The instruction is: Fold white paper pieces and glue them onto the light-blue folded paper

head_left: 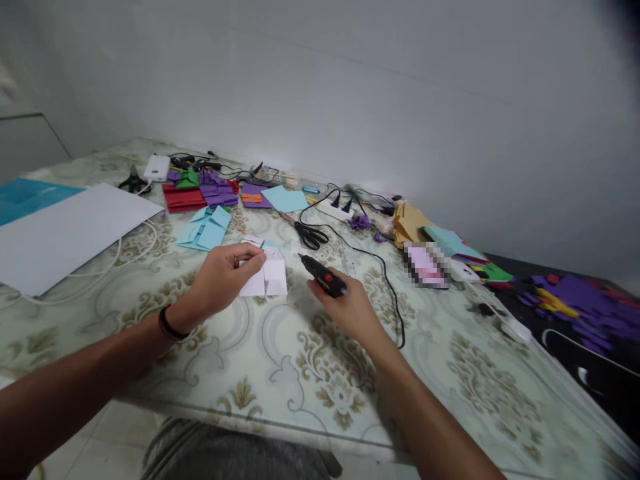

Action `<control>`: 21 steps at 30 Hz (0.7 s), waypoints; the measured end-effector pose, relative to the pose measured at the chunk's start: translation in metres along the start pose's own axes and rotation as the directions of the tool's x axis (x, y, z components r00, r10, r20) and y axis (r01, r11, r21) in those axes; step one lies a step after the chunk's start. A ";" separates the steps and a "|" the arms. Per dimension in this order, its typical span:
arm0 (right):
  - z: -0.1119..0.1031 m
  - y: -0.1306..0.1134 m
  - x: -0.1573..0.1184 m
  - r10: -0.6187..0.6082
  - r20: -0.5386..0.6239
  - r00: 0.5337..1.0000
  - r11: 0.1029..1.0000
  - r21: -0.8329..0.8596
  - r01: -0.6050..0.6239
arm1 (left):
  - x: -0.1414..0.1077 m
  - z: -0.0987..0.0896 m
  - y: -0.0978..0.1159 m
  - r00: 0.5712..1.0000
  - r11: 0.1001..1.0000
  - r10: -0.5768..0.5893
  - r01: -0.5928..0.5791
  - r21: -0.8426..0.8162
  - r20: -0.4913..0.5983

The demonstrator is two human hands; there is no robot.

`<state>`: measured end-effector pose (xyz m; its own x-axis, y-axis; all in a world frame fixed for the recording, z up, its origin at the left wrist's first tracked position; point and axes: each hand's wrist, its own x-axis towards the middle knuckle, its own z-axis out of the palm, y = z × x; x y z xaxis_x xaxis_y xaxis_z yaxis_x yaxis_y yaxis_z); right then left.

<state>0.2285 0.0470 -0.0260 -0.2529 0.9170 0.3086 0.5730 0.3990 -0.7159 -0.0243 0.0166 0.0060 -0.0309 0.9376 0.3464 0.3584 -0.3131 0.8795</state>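
Note:
My right hand [345, 300] is wrapped around a black hot glue gun [325, 277] with an orange-red trigger area, its nozzle pointing up and left. My left hand [227, 273] is closed, thumb and fingertips pinched together over a white folded paper piece [275, 277]. Whether the pinch holds a paper edge or something small cannot be made out. Part of the folded paper is covered by that hand. A bit of light blue paper [271, 244] shows behind it. Black-handled scissors [311, 235] lie just beyond the glue gun.
Light blue folded papers [206, 229], red folded papers [183, 198] and purple ones [219, 193] lie at back left. A large white sheet [75, 233] covers the left side. A power strip [335, 210] with black cords sits near the wall; a blurred-out phone [427, 265] is at right.

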 end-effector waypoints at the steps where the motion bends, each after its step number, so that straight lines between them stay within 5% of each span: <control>1: -0.001 0.007 0.003 0.005 0.013 1.000 0.997 -0.078 -0.004 | 0.000 0.000 0.000 1.000 1.000 -0.002 0.002 -0.016 0.005; 7: -0.010 0.035 0.017 0.074 0.061 0.995 0.974 -0.219 -0.059 | -0.003 0.002 0.002 0.998 0.995 -0.043 0.047 -0.087 0.050; 12: -0.015 0.020 0.013 0.014 0.064 0.998 0.989 -0.151 -0.004 | -0.005 0.003 -0.001 0.996 0.994 -0.045 0.053 -0.096 0.081; 16: -0.005 -0.008 -0.003 -0.063 0.319 0.946 0.907 0.414 -0.079 | -0.005 0.003 -0.002 0.987 0.994 -0.042 0.057 -0.089 0.155; 21: 0.013 -0.027 -0.019 -0.091 0.475 0.875 0.670 0.680 -0.300 | -0.006 0.005 0.000 0.959 0.988 -0.111 0.136 -0.078 0.259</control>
<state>0.2076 0.0188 -0.0212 -0.6441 0.7640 0.0374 -0.0703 -0.0105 -0.9975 -0.0194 0.0123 0.0019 0.1723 0.9736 0.1497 0.2772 -0.1938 0.9411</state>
